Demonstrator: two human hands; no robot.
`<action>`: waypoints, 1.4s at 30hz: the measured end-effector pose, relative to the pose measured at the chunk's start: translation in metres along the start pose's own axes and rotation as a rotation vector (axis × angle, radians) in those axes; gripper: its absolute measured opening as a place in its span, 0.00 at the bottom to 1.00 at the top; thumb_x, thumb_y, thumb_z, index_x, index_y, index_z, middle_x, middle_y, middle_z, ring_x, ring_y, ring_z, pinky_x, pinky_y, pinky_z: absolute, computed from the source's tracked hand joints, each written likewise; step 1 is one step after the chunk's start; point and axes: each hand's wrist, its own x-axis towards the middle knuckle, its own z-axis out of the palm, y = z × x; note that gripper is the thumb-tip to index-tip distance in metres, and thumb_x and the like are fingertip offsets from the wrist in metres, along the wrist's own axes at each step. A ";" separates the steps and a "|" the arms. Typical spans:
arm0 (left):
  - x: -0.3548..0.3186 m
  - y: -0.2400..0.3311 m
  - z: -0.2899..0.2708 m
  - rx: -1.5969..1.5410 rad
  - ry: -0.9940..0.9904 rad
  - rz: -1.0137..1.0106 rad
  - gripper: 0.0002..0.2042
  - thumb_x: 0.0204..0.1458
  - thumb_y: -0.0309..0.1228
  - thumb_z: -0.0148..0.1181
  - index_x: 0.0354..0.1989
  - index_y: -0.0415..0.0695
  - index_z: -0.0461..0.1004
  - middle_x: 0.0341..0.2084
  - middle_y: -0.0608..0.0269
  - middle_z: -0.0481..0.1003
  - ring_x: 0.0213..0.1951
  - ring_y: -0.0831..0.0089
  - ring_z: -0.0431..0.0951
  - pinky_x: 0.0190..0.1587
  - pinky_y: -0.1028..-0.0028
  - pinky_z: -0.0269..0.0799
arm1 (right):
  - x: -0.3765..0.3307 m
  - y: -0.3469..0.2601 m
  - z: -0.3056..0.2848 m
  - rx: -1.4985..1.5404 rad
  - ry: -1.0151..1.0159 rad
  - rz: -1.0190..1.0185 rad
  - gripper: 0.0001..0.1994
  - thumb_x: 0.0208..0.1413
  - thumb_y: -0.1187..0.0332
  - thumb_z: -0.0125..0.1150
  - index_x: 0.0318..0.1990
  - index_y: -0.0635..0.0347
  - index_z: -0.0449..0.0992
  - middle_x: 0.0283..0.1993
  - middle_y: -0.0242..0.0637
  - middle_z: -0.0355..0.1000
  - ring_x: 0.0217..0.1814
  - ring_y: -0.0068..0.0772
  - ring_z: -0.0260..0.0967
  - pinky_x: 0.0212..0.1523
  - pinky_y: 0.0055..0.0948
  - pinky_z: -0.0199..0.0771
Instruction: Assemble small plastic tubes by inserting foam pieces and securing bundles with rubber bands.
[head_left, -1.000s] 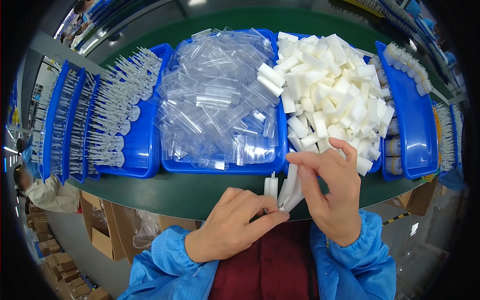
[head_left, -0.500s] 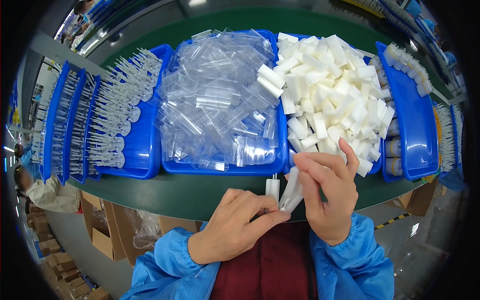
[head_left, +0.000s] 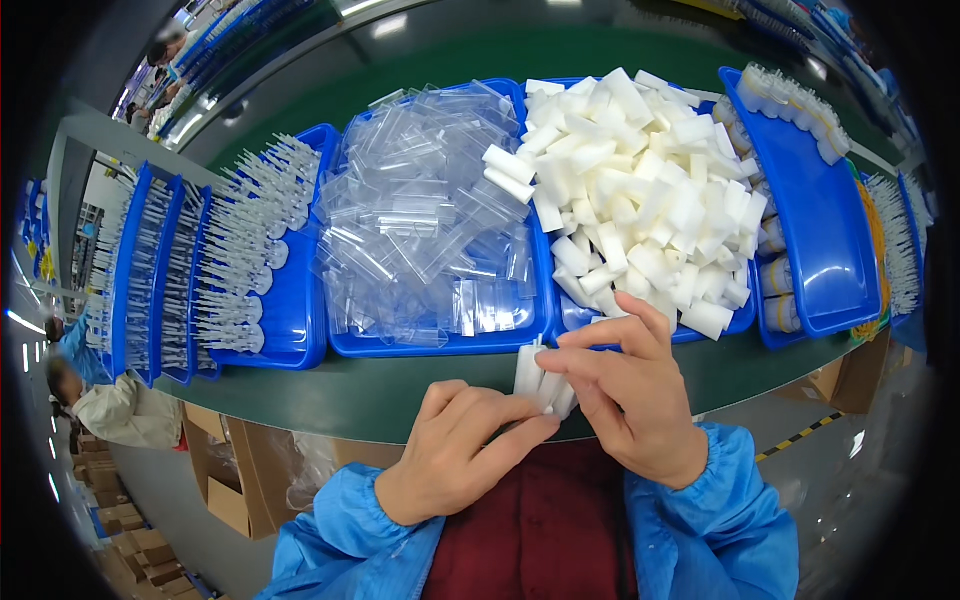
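My left hand (head_left: 465, 445) is closed, its thumb and index finger pinching the lower end of a white foam piece (head_left: 530, 370). The foam stands roughly upright near the table's front edge and looks folded, with a groove down it. A small pale tip (head_left: 538, 343) sticks out at its top. From the other side my right hand (head_left: 635, 390) reaches over, its bent fingers pressing at the foam's upper right side and hiding part of it. Just beyond both hands lies a heap of similar white foam pieces (head_left: 650, 200) in a blue tray (head_left: 745, 318).
Left of the foam, a blue tray (head_left: 440, 348) is heaped with clear plastic sleeves (head_left: 420, 220). Farther left, blue trays (head_left: 290, 320) hold rows of white stemmed parts (head_left: 235, 270). At right, a tilted blue tray (head_left: 815, 240) holds wrapped white parts (head_left: 795, 105). Cardboard boxes (head_left: 260, 460) stand below the table.
My right hand has moved left and brought the foam from a slant to nearly upright, against the small part. My left hand keeps its pinch. The whole view has shifted slightly.
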 end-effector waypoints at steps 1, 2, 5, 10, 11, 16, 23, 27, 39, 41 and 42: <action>-0.003 -0.001 0.001 0.016 0.035 0.015 0.15 0.44 0.25 0.64 0.44 0.48 0.81 0.37 0.70 0.77 0.36 0.74 0.75 0.42 0.72 0.63 | -0.002 0.000 -0.001 0.022 -0.020 -0.010 0.15 0.54 0.81 0.61 0.47 0.55 0.82 0.35 0.29 0.78 0.46 0.29 0.74 0.68 0.48 0.56; -0.005 -0.002 0.003 0.032 0.071 0.029 0.16 0.43 0.25 0.65 0.44 0.48 0.81 0.37 0.70 0.77 0.37 0.74 0.76 0.42 0.72 0.63 | -0.004 -0.002 -0.001 0.038 -0.003 0.014 0.14 0.53 0.80 0.62 0.47 0.55 0.82 0.35 0.29 0.77 0.47 0.29 0.74 0.68 0.48 0.56; -0.012 -0.005 0.007 0.063 0.179 0.030 0.18 0.41 0.27 0.70 0.44 0.49 0.80 0.37 0.70 0.77 0.37 0.74 0.76 0.41 0.72 0.63 | -0.011 -0.009 0.001 0.091 0.031 0.049 0.14 0.51 0.77 0.66 0.47 0.55 0.81 0.36 0.30 0.77 0.47 0.29 0.74 0.68 0.49 0.56; -0.005 0.009 0.009 -0.248 0.188 -0.201 0.21 0.48 0.24 0.71 0.52 0.46 0.75 0.45 0.59 0.76 0.47 0.64 0.77 0.50 0.65 0.70 | -0.023 -0.001 0.012 0.208 0.076 0.103 0.16 0.46 0.71 0.75 0.45 0.54 0.82 0.39 0.32 0.76 0.49 0.31 0.73 0.67 0.50 0.58; -0.002 0.011 0.007 -0.364 0.193 -0.307 0.21 0.50 0.24 0.70 0.54 0.45 0.74 0.47 0.56 0.75 0.50 0.62 0.76 0.53 0.63 0.71 | -0.023 0.001 0.013 0.257 0.077 0.147 0.16 0.46 0.71 0.75 0.45 0.54 0.82 0.39 0.32 0.76 0.49 0.31 0.73 0.67 0.50 0.58; -0.025 -0.003 0.012 -1.335 0.063 -0.688 0.19 0.60 0.20 0.59 0.60 0.37 0.66 0.61 0.53 0.66 0.63 0.64 0.68 0.63 0.64 0.70 | -0.012 0.003 0.020 0.175 -0.041 -0.076 0.13 0.48 0.71 0.74 0.43 0.51 0.83 0.43 0.32 0.77 0.54 0.32 0.72 0.64 0.49 0.61; -0.043 -0.020 0.010 -1.384 0.167 -0.767 0.15 0.61 0.19 0.58 0.56 0.35 0.70 0.64 0.50 0.65 0.61 0.64 0.71 0.64 0.63 0.68 | 0.040 0.019 0.034 0.023 -0.043 -0.199 0.17 0.46 0.74 0.68 0.47 0.53 0.80 0.47 0.31 0.77 0.54 0.38 0.71 0.57 0.40 0.65; -0.050 -0.028 0.010 -1.367 0.187 -0.785 0.14 0.61 0.18 0.58 0.55 0.34 0.71 0.63 0.49 0.65 0.62 0.63 0.70 0.64 0.63 0.69 | 0.086 0.024 0.063 -0.393 0.030 -0.335 0.17 0.47 0.74 0.63 0.47 0.54 0.79 0.48 0.31 0.75 0.52 0.36 0.70 0.55 0.39 0.65; -0.044 -0.033 0.019 -1.218 0.213 -0.719 0.14 0.57 0.18 0.62 0.52 0.35 0.76 0.62 0.48 0.66 0.59 0.62 0.74 0.58 0.66 0.79 | 0.067 0.026 0.048 -0.488 -0.095 -0.124 0.15 0.45 0.77 0.66 0.44 0.58 0.76 0.41 0.32 0.74 0.43 0.34 0.71 0.48 0.32 0.68; -0.040 -0.031 0.020 -1.187 0.219 -0.727 0.14 0.57 0.18 0.63 0.51 0.36 0.78 0.62 0.48 0.68 0.59 0.61 0.75 0.58 0.66 0.78 | 0.059 0.018 0.039 -0.226 -0.082 0.074 0.17 0.46 0.79 0.67 0.46 0.61 0.75 0.43 0.34 0.76 0.42 0.32 0.72 0.46 0.30 0.70; -0.037 -0.027 0.018 -1.165 0.226 -0.736 0.13 0.56 0.19 0.63 0.51 0.36 0.78 0.62 0.47 0.69 0.59 0.61 0.75 0.58 0.67 0.78 | 0.056 0.010 0.032 -0.013 -0.062 0.228 0.18 0.47 0.80 0.67 0.47 0.62 0.74 0.44 0.35 0.76 0.42 0.30 0.73 0.45 0.28 0.71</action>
